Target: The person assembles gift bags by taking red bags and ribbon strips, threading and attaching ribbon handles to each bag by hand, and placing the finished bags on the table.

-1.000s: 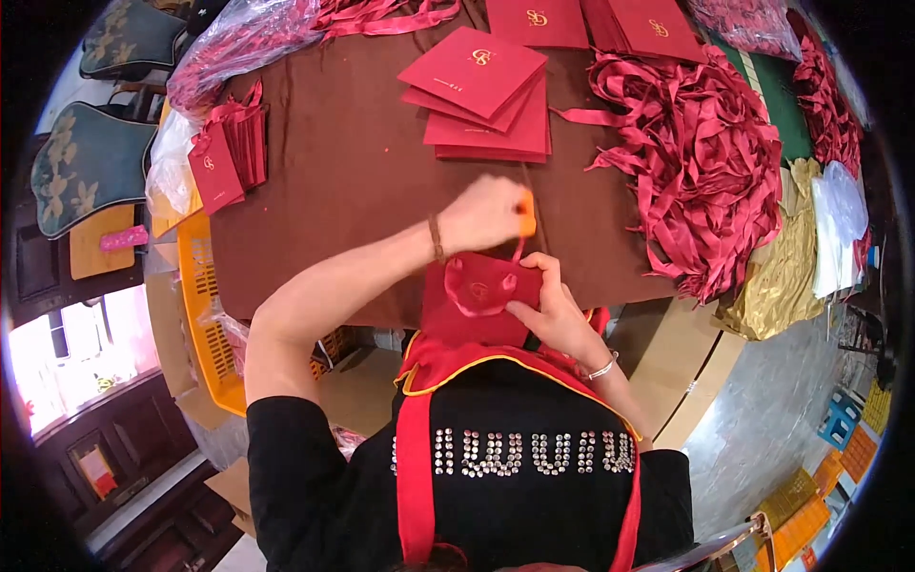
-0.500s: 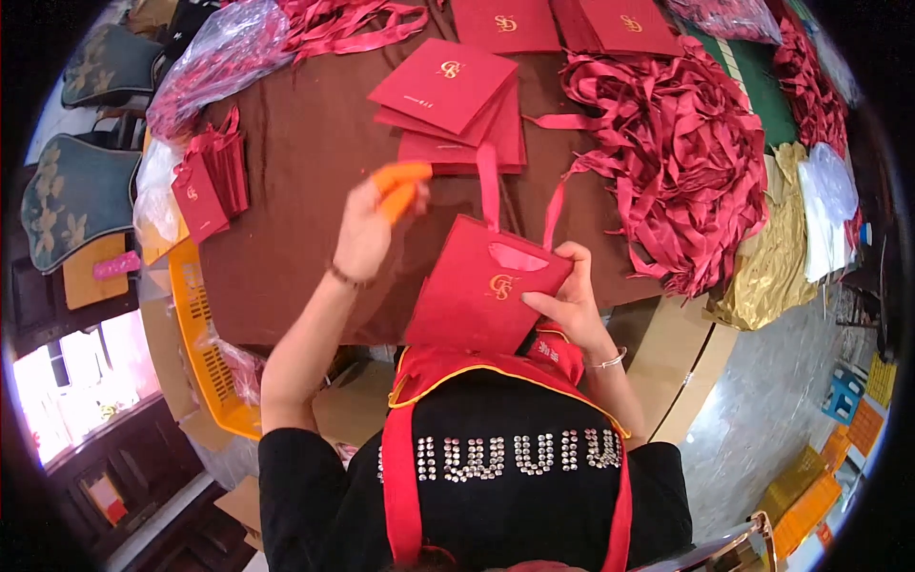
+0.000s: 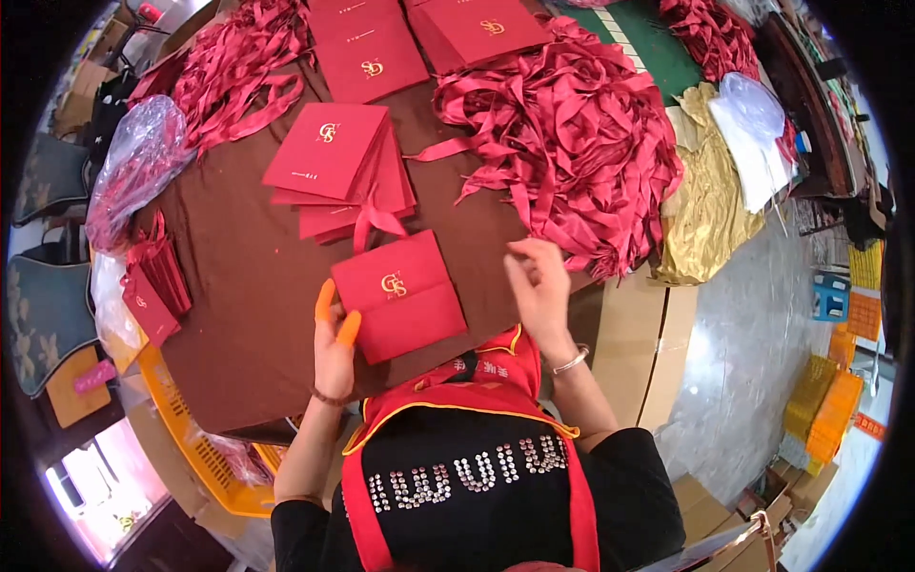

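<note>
— Lowered now onto the brown table [image 3: 238,286]: flat red paper envelope with gold emblem [image 3: 400,297], just below the red envelope stack [image 3: 334,167].

— Left hand [image 3: 334,348]?

— Touching its left edge, orange-capped fingers [image 3: 326,297] extended.

— Right hand [image 3: 538,286]?

— Lifted off, fingers loosely spread beside the crimson ribbon heap [image 3: 572,143].

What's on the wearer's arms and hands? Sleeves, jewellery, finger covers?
Left hand: orange rubber cots on two fingers, a dark beaded bracelet. Right hand: no finger covers, a silver bangle. Forearms bare; black sleeves begin near the elbows.
</note>
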Demonstrator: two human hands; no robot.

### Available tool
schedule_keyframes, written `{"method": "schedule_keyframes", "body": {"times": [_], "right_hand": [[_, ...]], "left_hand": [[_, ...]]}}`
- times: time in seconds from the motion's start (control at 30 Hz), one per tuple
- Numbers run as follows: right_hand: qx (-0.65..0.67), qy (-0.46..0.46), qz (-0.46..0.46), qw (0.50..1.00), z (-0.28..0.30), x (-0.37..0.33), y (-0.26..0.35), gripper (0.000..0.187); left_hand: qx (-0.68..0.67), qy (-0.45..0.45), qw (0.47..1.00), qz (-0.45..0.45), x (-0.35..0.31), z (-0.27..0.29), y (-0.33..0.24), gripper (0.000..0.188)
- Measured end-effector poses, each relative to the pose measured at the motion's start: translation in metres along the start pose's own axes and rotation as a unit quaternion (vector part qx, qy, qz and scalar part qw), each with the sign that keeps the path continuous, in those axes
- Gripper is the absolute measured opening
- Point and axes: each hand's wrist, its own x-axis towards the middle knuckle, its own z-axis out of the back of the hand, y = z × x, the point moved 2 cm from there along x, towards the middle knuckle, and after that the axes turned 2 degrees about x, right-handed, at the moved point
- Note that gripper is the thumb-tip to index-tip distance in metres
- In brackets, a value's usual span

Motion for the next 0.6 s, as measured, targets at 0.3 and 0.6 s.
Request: {"method": "schedule_keyframes", "body": {"times": [0.3, 0.6], "right_hand": [[-0.328, -0.090, 0.064, 0.938, 0.034, 0.019, -0.001, 0.035], [-0.495, -0.151, 0.162, 0.840, 0.039, 0.024, 0.023, 0.032]], "left_hand": [[0.495, 0.000, 0.807, -0.322, -0.013, -0.017, -0.044, 0.040], [0.305, 0.253, 0.906, -0.151, -0.022, -0.101, -0.043, 0.026]]}}
